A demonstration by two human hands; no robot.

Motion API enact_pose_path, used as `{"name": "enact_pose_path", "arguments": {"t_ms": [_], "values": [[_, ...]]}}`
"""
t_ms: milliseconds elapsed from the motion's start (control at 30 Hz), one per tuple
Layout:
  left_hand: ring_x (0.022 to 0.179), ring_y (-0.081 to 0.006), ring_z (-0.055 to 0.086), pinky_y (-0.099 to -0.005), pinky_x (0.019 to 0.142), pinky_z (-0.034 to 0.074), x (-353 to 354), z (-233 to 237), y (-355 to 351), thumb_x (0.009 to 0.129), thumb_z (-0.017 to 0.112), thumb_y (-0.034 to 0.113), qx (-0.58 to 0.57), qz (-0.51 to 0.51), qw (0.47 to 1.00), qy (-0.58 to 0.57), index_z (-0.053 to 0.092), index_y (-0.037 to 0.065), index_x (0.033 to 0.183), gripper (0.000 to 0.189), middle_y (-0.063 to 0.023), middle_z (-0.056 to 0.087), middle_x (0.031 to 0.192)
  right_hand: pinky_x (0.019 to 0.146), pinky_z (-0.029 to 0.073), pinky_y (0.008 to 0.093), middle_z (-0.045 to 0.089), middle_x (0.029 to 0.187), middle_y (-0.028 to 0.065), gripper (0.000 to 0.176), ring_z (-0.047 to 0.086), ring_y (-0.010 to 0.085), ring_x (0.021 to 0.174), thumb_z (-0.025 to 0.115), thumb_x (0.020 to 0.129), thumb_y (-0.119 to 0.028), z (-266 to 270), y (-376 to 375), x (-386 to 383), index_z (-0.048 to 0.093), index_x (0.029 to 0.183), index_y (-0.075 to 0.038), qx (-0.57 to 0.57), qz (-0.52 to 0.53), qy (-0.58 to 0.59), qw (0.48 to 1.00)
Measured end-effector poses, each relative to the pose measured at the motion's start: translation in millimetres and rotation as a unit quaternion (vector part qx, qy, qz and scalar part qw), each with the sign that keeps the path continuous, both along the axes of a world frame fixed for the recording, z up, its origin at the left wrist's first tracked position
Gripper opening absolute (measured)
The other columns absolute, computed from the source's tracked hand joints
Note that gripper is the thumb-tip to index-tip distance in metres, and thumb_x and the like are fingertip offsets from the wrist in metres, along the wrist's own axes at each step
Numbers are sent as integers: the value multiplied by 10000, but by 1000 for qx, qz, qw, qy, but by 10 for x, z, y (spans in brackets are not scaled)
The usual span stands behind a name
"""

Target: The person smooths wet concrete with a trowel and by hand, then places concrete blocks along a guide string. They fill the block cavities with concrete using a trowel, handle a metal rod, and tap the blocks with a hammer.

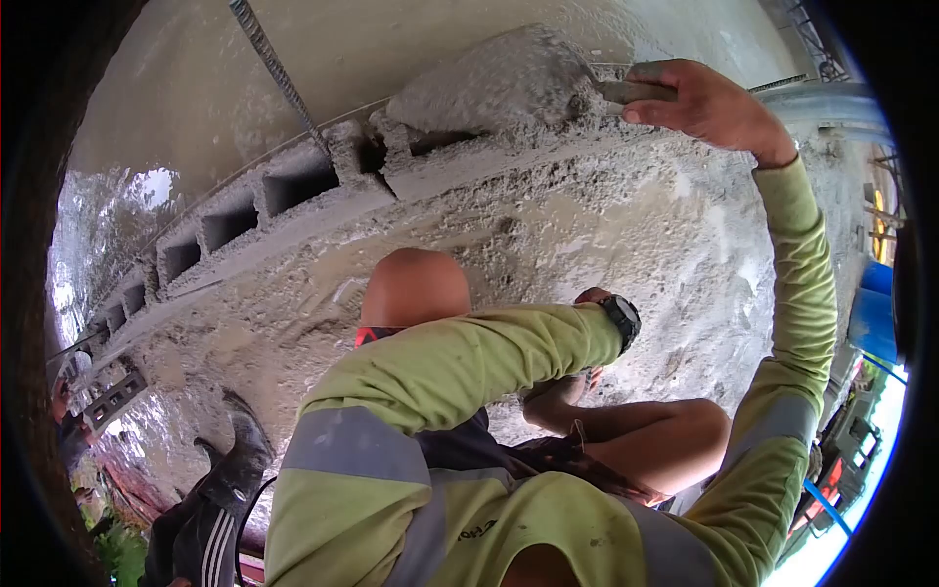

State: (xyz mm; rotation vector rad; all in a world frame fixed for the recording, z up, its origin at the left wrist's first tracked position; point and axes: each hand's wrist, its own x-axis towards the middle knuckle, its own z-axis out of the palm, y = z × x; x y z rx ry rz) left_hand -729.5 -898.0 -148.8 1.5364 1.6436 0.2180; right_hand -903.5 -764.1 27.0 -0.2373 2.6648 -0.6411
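My right hand is wrapped round the handle of a trowel. Wet grey mortar coats the blade and lies over the top of a hollow concrete block wall. Just left of the mortar, open block cores show. My left hand is bent in front of me, close to my bare lower leg, with a dark watch at its wrist. Its fingers are mostly hidden, so whether it holds anything does not show.
A ribbed steel bar rises from the block row. Wet, rough mortar ground lies between me and the wall. At left are another person's black boot and a loose hollow block. A blue container stands far right.
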Motion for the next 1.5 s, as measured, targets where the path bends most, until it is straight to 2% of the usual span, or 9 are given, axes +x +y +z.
{"name": "enact_pose_path", "arguments": {"t_ms": [67,100,167,300,433,567,900,1267,1500], "values": [[932,-324,702,-441,806,532,-8,12,-28,793,630,202,5,-1,1000,-2,749,65,967,251,-153,728,960,717,507,380,688,862,95,332,670,274,771,695,884,-332,162,-191,68,637,1076,-68,89,31,71,993],[932,-323,702,-440,806,532,-17,23,-44,793,630,203,6,-2,1000,-2,749,66,968,251,-152,728,960,717,507,380,688,862,95,332,670,274,771,695,884,-332,183,-225,150,637,1076,-68,92,31,69,993],[932,-322,702,-440,806,532,-20,48,-79,794,630,204,12,-6,1000,-3,749,67,968,251,-150,728,960,686,512,405,686,889,105,292,669,312,782,694,874,-293,213,-224,319,624,1083,-102,230,62,241,941],[932,-320,702,-439,805,532,-2,79,-144,795,631,205,23,-32,999,-2,749,70,968,250,-147,728,960,594,494,427,665,782,155,305,658,353,702,684,892,-311,192,-153,950,585,1094,-105,186,-129,163,960],[932,-318,701,-438,804,532,47,111,-202,796,631,207,31,-60,998,4,750,73,968,249,-143,728,960,601,477,456,637,758,219,307,633,437,724,626,937,-296,-173,-139,1615,566,1103,-45,170,-355,134,909],[932,-316,701,-437,803,532,86,149,-251,797,631,209,39,-66,997,2,750,76,969,247,-140,729,960,573,485,491,634,757,262,296,630,462,694,597,948,-233,-556,-279,1980,510,1129,-16,111,-400,104,904],[933,-311,701,-434,801,532,37,208,-310,800,631,213,56,-46,997,-11,751,83,970,245,-131,729,961,563,498,485,653,759,218,336,647,408,649,599,937,-246,-477,-1201,1675,502,1180,-35,131,-299,78,942],[933,-305,700,-432,799,532,-5,206,-318,803,631,217,60,-39,997,-30,752,91,971,242,-122,730,961,570,506,459,671,867,194,350,649,399,672,619,925,-235,-391,-1228,1545,517,1195,-37,138,-265,84,951],[933,-302,700,-430,797,531,13,219,-264,805,631,220,61,-50,996,-33,752,96,971,240,-116,730,961,555,541,400,686,895,147,322,678,337,673,668,882,-166,-300,-1331,1530,555,1158,-46,106,-179,106,972]]}}
